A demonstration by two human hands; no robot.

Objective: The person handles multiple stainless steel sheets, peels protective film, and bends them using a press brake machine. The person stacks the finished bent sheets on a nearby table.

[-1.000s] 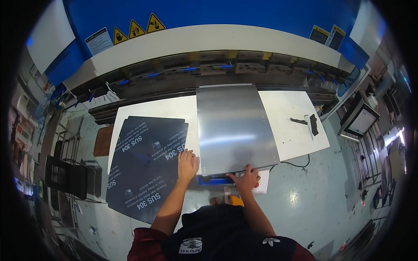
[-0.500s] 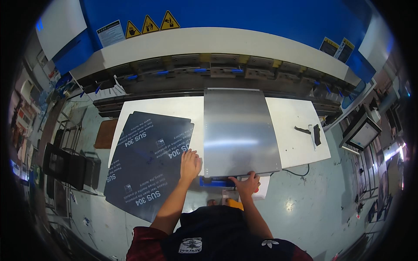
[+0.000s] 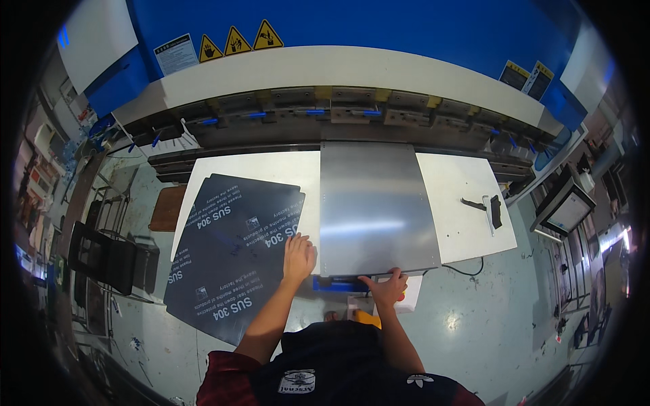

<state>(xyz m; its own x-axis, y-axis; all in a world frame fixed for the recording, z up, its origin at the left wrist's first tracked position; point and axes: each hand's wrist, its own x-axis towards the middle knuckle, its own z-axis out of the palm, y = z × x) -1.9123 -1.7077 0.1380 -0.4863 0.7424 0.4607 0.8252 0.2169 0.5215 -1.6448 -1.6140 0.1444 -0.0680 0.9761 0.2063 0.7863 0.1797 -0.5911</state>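
A bare, shiny metal sheet [image 3: 372, 203] lies on the white tabletop, its far end at the dark tooling slot of a large bending machine. My right hand [image 3: 388, 287] grips the sheet's near edge, with the thumb stretched to the left along it. To the left rest dark film-covered metal sheets [image 3: 237, 250] with pale printing, set at an angle. On their right edge lies my left hand [image 3: 299, 258], flat, with fingers stretched forward and nothing gripped. The underside of the bare sheet and some of my right fingers are hidden.
The white table [image 3: 460, 223] carries a black-handled tool [image 3: 492, 211] on its right. Above the slot runs a row of clamps with blue levers [image 3: 315, 112]. A black chair [image 3: 112, 257] stands at left, a tilted screen [image 3: 565, 206] at right. A cable [image 3: 467, 271] hangs below the table.
The bright strip at the bare sheet's far edge no longer shows. My hands keep nearly the same places, and the whole view has shifted slightly.
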